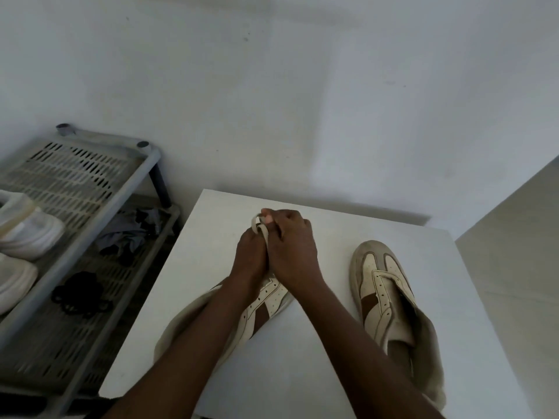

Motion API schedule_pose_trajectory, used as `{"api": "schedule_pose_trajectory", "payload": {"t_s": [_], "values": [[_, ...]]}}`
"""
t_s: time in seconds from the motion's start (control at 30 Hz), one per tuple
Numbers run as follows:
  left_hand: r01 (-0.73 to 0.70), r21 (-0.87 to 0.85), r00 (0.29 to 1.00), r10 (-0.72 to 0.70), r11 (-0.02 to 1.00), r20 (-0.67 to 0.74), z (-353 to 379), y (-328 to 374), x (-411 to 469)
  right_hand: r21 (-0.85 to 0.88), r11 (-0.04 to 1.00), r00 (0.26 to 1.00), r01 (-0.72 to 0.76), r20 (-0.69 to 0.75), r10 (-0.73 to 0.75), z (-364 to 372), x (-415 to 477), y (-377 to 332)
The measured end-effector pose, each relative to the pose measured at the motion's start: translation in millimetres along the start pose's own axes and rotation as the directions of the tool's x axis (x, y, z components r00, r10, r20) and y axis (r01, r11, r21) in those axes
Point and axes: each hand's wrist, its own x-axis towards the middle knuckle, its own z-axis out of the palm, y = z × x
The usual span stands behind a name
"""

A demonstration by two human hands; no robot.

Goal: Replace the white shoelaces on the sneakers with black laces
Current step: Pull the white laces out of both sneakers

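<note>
Left hand (251, 258) and right hand (290, 246) meet near the far edge of the surface (302, 373), both closed on the white lace (260, 226). Right fingertips pinch a small loop at the top; left hand grips the strand just below. Judged: the lace is being gathered into a coil so it stays tidy once out of the shoe.

Left sneaker (266, 300) lies under both forearms, toe toward the far edge, mostly hidden. Its visible eyelets look bare. Right sneaker (381, 285) sits by the right edge, toe away, eyelets bare, tongue loose. Likely both are stripped and ready for relacing.

Black laces (78, 293) lie bundled on the lower shelf of the shoe rack (121, 182), off the left edge and not yet picked up. Grey cloth (130, 234) lies beyond them.
</note>
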Motion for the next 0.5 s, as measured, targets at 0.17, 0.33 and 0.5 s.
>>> {"api": "schedule_pose_trajectory", "payload": {"t_s": [0.17,0.33,0.5], "values": [[-0.103,0.141,0.988,0.117,0.985,-0.097,-22,5,3,0.549,0.816,0.953,-0.182,0.302,0.01,12,-28,-8],[-0.076,0.01,0.997,0.076,0.997,-0.003,-38,18,-3,0.624,0.767,0.982,-0.148,0.186,0.038,51,-15,-25],[0.022,-0.529,0.999,0.006,0.849,0.051,-73,28,16,0.521,0.85,0.996,-0.085,0.076,0.053,90,10,-52]]}}
